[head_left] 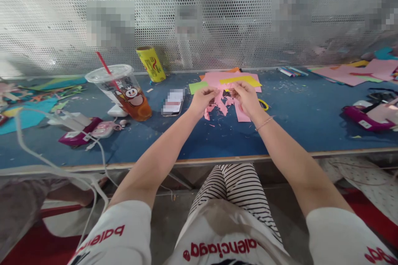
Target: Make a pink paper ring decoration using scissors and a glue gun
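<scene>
My left hand (202,101) is closed in a pinch on a small piece of pink paper (222,87). Facing it, my right hand (246,96) pinches the other side of the paper, with its fingertips partly hidden. Below the fingers lie torn pink scraps (220,107) and small crumbs. Behind them, pink sheets (214,78) overlap a yellow strip (241,80) and a green piece (197,87). A yellow loop (264,104), like a scissor handle, shows beside my right wrist.
A phone (173,102) and a lidded drink cup (132,95) with a red straw stand left, before a yellow can (151,64). White cables (101,149) hang over the table edge. Pens (292,72) and coloured paper (345,76) lie right. A perforated metal panel (230,20) rises behind.
</scene>
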Motion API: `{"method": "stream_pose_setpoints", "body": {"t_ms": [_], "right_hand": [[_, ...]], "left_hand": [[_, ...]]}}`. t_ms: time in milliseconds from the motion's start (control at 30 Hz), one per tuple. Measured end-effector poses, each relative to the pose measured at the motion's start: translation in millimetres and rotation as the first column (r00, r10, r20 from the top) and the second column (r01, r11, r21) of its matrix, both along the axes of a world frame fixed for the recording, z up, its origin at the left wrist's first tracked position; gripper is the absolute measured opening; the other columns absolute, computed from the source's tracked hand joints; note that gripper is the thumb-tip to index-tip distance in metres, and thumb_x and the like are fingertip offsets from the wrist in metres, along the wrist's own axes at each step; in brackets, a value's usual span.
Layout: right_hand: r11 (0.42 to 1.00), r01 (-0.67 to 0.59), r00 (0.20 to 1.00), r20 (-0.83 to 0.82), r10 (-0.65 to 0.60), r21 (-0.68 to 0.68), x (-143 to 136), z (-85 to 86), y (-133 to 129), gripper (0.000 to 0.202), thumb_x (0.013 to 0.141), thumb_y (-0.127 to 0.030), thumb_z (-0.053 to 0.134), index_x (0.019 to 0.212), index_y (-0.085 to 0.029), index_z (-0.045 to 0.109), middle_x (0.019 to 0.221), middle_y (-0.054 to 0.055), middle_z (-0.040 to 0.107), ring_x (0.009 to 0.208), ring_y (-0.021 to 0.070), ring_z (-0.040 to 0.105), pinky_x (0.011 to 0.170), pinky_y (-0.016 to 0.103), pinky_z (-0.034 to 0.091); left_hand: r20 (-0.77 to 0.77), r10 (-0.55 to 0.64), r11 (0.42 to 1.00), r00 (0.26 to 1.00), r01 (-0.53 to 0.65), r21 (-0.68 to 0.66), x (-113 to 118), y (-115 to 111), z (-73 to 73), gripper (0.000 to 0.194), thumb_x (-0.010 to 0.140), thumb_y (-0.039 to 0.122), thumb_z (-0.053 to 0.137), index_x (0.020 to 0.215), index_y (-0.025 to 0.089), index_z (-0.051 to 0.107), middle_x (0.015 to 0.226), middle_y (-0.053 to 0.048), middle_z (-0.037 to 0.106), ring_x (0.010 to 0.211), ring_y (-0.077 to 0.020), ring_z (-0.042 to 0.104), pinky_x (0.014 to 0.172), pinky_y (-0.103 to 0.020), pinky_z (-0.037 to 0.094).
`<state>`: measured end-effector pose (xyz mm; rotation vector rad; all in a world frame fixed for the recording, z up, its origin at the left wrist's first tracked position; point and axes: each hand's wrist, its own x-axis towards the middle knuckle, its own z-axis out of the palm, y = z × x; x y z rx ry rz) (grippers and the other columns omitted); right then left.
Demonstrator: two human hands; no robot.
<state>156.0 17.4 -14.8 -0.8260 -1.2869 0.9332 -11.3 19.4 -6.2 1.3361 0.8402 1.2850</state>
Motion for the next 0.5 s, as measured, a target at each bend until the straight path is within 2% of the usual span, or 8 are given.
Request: {"method": "stream_pose_setpoints", "body": {"t_ms": [300, 400, 500], "right_hand": [[0.996, 0.085, 0.99, 0.107, -0.086, 0.013, 2.8, -0.3, -2.6, 0.011, 0.073, -0.029, 0.06, 0.07, -0.019, 0.055, 0.067, -0.002, 0.055, 0.059, 0.0077, 0.051, 0.059, 0.024, 0.044], [0.998, 0.069, 0.991, 0.119, -0.068, -0.008, 2.3, -0.2, -1.7, 0.008, 0.073, -0.026, 0.058, 0.07, -0.019, 0.055, 0.062, -0.003, 0.051, 0.056, 0.0073, 0.048, 0.054, 0.023, 0.041], [0.999, 0.017, 0.997, 0.072, -0.014, -0.043, 1.4, -0.9, -0.2, 0.01, 0.072, -0.027, 0.06, 0.076, -0.019, 0.056, 0.066, -0.003, 0.053, 0.055, 0.0064, 0.047, 0.053, 0.022, 0.04]], "left_hand": [[-0.079, -0.054, 0.998, 0.995, 0.053, -0.018, -2.6, -0.2, -1.9, 0.02, 0.063, 0.027, 0.075, 0.073, 0.014, 0.063, 0.065, 0.002, 0.056, 0.054, -0.0043, 0.049, 0.052, -0.02, 0.042], [-0.099, -0.058, 0.998, 0.993, 0.059, 0.005, -2.9, 0.0, -3.1, 0.019, 0.064, 0.027, 0.074, 0.072, 0.014, 0.063, 0.066, 0.001, 0.057, 0.055, -0.0044, 0.05, 0.054, -0.02, 0.043], [-0.111, -0.065, 0.998, 0.992, 0.067, 0.018, -2.8, -0.1, -3.7, 0.021, 0.064, 0.029, 0.074, 0.073, 0.014, 0.063, 0.066, 0.001, 0.057, 0.056, -0.0046, 0.05, 0.055, -0.021, 0.043]]}}
